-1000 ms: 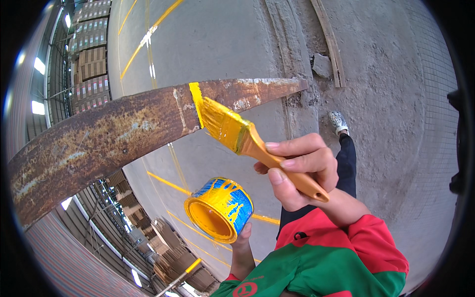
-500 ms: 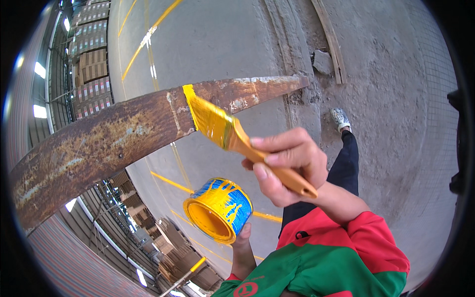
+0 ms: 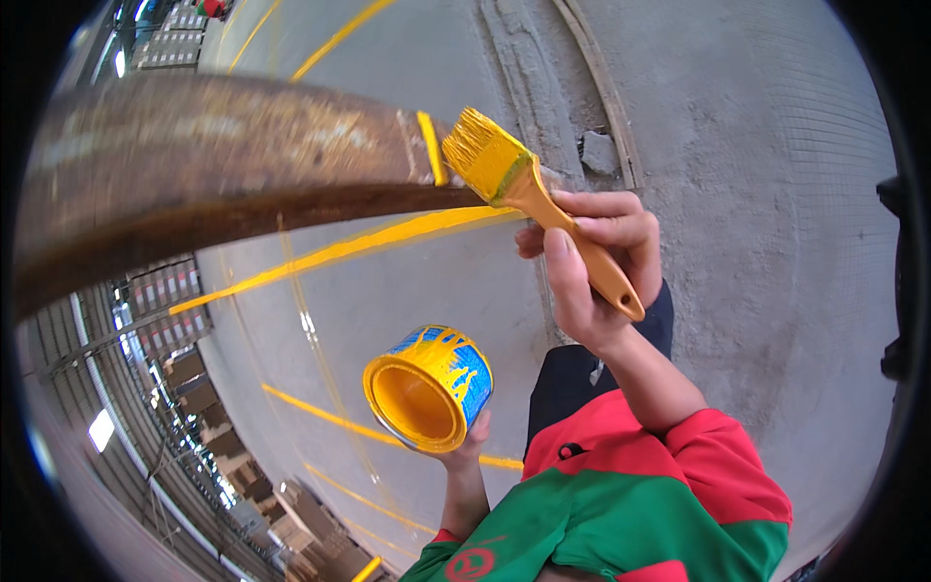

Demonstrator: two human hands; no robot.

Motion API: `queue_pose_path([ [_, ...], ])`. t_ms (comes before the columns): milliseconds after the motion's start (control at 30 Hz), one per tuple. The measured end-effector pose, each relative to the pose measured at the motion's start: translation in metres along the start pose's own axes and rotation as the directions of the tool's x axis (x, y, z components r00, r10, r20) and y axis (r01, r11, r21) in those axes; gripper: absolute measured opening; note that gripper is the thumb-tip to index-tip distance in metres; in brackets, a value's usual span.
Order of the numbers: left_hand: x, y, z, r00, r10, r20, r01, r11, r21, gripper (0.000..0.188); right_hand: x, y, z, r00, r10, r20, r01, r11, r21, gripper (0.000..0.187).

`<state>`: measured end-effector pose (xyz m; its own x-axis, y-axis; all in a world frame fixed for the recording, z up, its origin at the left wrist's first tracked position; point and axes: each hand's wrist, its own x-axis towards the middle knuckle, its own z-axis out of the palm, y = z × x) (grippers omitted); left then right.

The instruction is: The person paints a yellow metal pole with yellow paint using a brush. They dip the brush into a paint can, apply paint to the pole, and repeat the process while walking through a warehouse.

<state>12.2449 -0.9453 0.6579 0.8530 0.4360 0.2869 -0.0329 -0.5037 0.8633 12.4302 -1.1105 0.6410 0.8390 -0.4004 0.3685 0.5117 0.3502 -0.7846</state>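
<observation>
My right hand [image 3: 609, 252] grips the orange handle of a flat paintbrush [image 3: 493, 160], its bristles loaded with yellow paint and tilted up to the left. The bristle tips sit just right of a fresh yellow stripe [image 3: 433, 147] across a rusty brown metal beam [image 3: 242, 136]; I cannot tell whether they touch the beam. Lower down, my left hand [image 3: 473, 438] holds a blue paint can [image 3: 473, 373] from below and behind, so most of its fingers are hidden. Yellow drips streak the can's side, and its open mouth faces me, showing yellow inside.
Yellow lines [image 3: 339, 242] cross the grey concrete floor beneath. A wooden plank [image 3: 606, 92] and a stone chunk [image 3: 599, 152] lie on the rougher ground at the upper right. Stacked cardboard boxes [image 3: 199, 393] stand along the left side.
The brush has come away from the painted edge to the right, leaving a yellow stripe on the beam. My view has shifted, and the can's mouth faces me slightly more.
</observation>
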Motion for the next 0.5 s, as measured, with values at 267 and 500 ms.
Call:
queue_pose_path([
  [267, -0.027, -0.064, -0.085, 0.989, 0.092, 0.119, -0.083, 0.994, -0.077, 0.128, -0.111, -0.028, 0.038, 0.996, -0.059, -0.066, 0.039, 0.963, -0.268, 0.015],
  [500, -0.043, -0.093, -0.13, 0.985, 0.041, 0.166, -0.018, 0.99, -0.137, 0.131, -0.136, -0.044, 0.038, 0.997, -0.053, 0.061, 0.073, 0.907, -0.415, 0.02],
])
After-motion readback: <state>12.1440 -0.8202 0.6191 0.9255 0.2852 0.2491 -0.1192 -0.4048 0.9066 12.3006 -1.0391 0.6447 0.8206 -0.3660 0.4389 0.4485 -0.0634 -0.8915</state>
